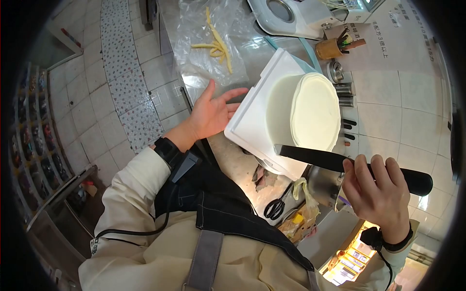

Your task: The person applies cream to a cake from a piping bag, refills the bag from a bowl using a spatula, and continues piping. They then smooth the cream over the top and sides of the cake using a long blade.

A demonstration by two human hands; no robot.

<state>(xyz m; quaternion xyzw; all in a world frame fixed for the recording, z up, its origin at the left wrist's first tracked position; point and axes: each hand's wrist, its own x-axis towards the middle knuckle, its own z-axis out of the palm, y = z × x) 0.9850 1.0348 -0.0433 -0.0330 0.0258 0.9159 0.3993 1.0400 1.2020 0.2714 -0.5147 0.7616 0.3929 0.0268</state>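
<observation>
As the right hand [376, 191] clamps its fingers around a long black tool [310, 157], the left hand [211, 114], fingers apart, lies beside a white board [252, 121] carrying stacked dough rounds [315, 111] on the worktop [233, 162].

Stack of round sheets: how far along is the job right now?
Done, it seems: the stack sits piled on the tray, and yellow strips lie on the bag farther off. In hand: the right hand grips a black tool whose end reaches the stack's edge; the left hand is open beside the tray, holding nothing. Left, likely: no sheet is off the stack and the strips lie apart from it.
</observation>
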